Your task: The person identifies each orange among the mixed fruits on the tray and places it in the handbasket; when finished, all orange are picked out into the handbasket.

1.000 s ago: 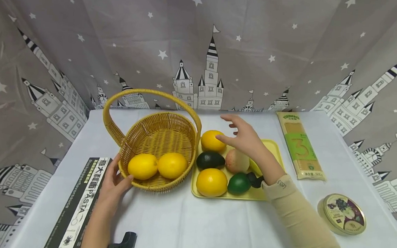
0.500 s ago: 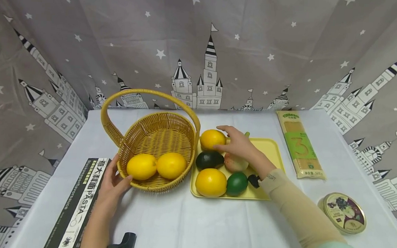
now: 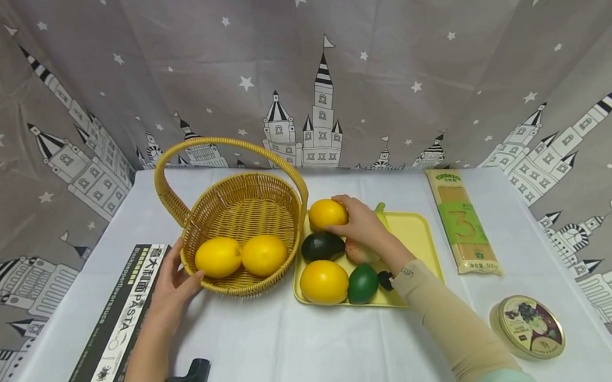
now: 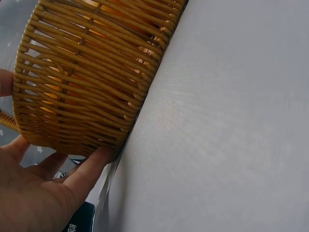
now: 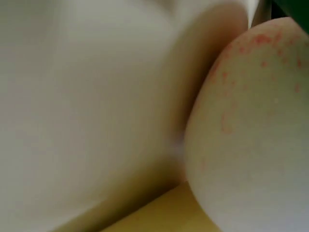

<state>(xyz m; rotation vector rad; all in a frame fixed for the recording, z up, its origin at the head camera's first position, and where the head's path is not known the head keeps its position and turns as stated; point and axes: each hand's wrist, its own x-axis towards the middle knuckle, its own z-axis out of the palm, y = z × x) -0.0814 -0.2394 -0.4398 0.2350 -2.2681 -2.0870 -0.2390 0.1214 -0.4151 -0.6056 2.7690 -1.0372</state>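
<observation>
My left hand (image 3: 173,291) grips the near left side of a yellow wicker basket (image 3: 250,187), thumb at the rim and fingers along the outer wall (image 4: 87,87). Two lemons (image 3: 265,255) lie inside the basket. Over the yellow tray (image 3: 413,238), my right hand (image 3: 364,222) holds a lemon (image 3: 327,214) at the tray's back left corner, thumb in front and fingers behind. A dark avocado (image 3: 322,246), another lemon (image 3: 324,282), a green fruit (image 3: 363,283) and a peach (image 3: 357,251) also lie on the tray. The peach (image 5: 251,130) fills much of the right wrist view.
Part of a banana (image 3: 381,214) shows behind my right hand. A pasta box (image 3: 119,320) lies left of the basket. On the right are a noodle packet (image 3: 463,227) and a round tin (image 3: 531,327). A patterned curtain (image 3: 397,74) hangs behind the table.
My right hand has come down and left to the lemon at the tray's back left corner, and its fingers have closed round it. My left hand stays on the basket.
</observation>
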